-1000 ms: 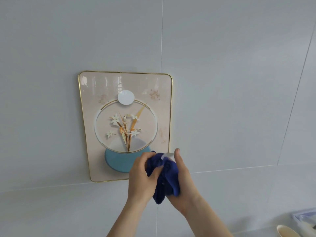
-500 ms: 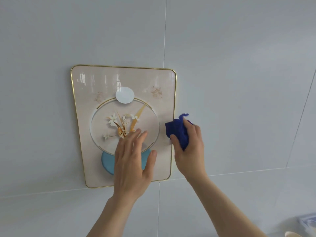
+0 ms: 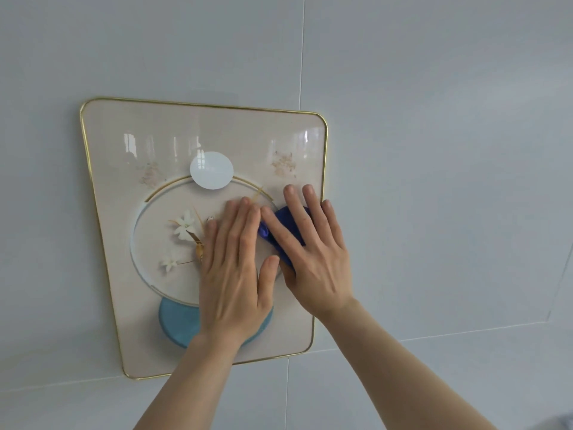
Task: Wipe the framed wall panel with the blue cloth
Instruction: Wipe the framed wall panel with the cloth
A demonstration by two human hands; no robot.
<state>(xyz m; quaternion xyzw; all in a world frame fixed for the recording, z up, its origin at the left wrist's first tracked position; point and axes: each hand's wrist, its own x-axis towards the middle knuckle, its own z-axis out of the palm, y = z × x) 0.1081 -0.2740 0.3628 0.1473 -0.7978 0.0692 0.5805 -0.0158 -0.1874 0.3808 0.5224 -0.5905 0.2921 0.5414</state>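
A framed wall panel (image 3: pixel 130 187) with a thin gold rim hangs on the grey wall; it shows white flowers in a pale circle above a light-blue disc. My right hand (image 3: pixel 313 252) lies flat on the panel's right side and presses the dark blue cloth (image 3: pixel 280 226) against it; only part of the cloth shows between the fingers. My left hand (image 3: pixel 235 274) rests flat on the panel's middle, fingers together, touching the right hand's index finger and covering part of the flower picture.
The grey tiled wall (image 3: pixel 449 150) surrounds the panel, with a vertical joint above it and a horizontal joint below. A pale object is just visible at the bottom right corner.
Both hands first held the cloth below the panel. The right hand then carried it up to the panel's right edge and now presses it flat there; the left hand slid up onto the picture.
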